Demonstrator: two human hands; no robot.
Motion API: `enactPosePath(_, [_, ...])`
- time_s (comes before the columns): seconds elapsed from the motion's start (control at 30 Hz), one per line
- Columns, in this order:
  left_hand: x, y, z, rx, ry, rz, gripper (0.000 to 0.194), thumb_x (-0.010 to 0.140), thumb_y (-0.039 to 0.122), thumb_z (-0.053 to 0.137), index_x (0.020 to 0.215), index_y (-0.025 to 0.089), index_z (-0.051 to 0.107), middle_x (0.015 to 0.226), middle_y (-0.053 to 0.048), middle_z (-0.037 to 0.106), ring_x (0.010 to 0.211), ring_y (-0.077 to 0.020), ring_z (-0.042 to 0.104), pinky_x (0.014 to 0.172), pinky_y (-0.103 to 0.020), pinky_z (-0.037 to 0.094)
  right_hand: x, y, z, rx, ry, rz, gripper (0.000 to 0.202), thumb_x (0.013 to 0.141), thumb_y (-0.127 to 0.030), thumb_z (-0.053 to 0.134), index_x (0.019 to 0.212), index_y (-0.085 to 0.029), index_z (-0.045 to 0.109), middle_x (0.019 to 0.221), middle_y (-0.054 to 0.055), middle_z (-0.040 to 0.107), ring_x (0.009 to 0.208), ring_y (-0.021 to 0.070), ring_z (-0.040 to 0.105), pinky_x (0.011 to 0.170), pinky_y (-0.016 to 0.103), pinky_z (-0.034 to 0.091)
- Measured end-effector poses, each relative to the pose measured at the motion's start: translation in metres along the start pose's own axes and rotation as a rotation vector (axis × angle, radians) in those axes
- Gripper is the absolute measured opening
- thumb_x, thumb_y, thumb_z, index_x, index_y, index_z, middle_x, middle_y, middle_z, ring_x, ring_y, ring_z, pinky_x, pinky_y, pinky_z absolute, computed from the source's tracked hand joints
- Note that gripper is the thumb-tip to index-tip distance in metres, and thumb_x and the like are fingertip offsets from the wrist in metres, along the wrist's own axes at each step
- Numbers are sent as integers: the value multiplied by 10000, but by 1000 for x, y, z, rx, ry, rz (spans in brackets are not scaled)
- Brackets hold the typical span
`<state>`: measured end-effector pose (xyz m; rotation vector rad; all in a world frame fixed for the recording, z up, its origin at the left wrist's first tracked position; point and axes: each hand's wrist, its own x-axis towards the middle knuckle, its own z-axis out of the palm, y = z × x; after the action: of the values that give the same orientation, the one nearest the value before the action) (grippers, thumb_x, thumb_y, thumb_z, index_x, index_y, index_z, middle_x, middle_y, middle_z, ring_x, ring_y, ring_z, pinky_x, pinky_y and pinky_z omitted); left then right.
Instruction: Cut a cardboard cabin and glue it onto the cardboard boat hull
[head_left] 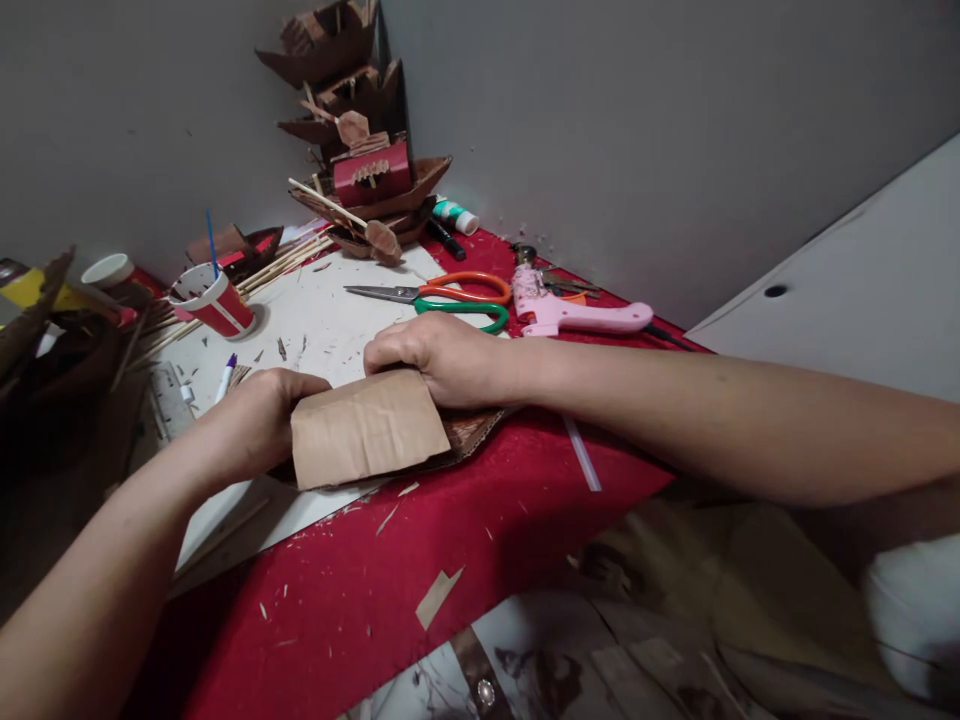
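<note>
A tan cardboard piece (369, 428) curves over a dark brown cardboard boat (476, 432) near the middle of the view. My left hand (262, 420) grips the left side of the tan piece, its thumb along the upper edge. At the upper right of the piece, my right hand (442, 360) is closed on it, with bent fingers at the far edge. Some fingertips of both hands are hidden behind the cardboard. Just beyond my right hand lie scissors (427, 293) with orange and green handles.
A pink glue gun (585, 315) lies right of the scissors. Stacked brown model boats (375, 190) stand against the wall. A paper cup (217, 303) holds a blue stick. A white sheet (300, 325) and scraps cover part of the red tabletop (322, 610).
</note>
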<state>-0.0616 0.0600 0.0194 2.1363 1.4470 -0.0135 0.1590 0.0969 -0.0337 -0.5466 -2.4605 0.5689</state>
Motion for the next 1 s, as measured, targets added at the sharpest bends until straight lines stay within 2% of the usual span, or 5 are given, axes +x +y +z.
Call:
enactPosePath(0.3, [-16, 7, 13, -222, -92, -8, 157, 730, 271, 558, 615, 184, 619, 611, 29, 584, 605, -141, 521, 541, -221, 381, -12, -17, -52, 46, -276, 101, 346, 758, -95, 593, 1090, -165, 659, 1005, 54, 675, 827, 163, 600, 720, 267, 452])
enactPosePath(0.43, [-17, 5, 16, -319, -105, -40, 144, 745, 267, 575, 644, 181, 632, 605, 37, 578, 579, -129, 503, 526, -218, 377, -23, -37, -75, 173, -126, 330, 180, 806, -255, 630, 959, -200, 707, 796, 3, 695, 677, 142, 611, 589, 241, 438])
enactPosePath(0.67, [-13, -2, 23, -421, -112, -7, 115, 720, 231, 583, 665, 172, 664, 610, 34, 588, 564, -121, 498, 515, -209, 365, -42, -82, -31, 362, 19, 515, 528, 739, -285, 769, 1231, -218, 588, 652, -38, 589, 523, 107, 515, 472, 219, 404])
enactPosePath(0.87, [-11, -11, 26, -380, -117, 137, 205, 724, 158, 510, 753, 195, 709, 741, 16, 699, 671, -156, 606, 599, -229, 430, -42, -64, -16, 322, 39, 426, 440, 773, -227, 730, 1205, -209, 646, 885, 11, 677, 736, 145, 614, 660, 255, 501])
enactPosePath(1.0, [-10, -12, 26, -354, -115, 169, 270, 684, 112, 455, 757, 197, 701, 774, 10, 722, 713, -171, 634, 612, -238, 438, -43, -54, -15, 224, 32, 233, 447, 819, -173, 693, 1257, -198, 604, 1227, 69, 668, 1102, 194, 628, 958, 318, 481])
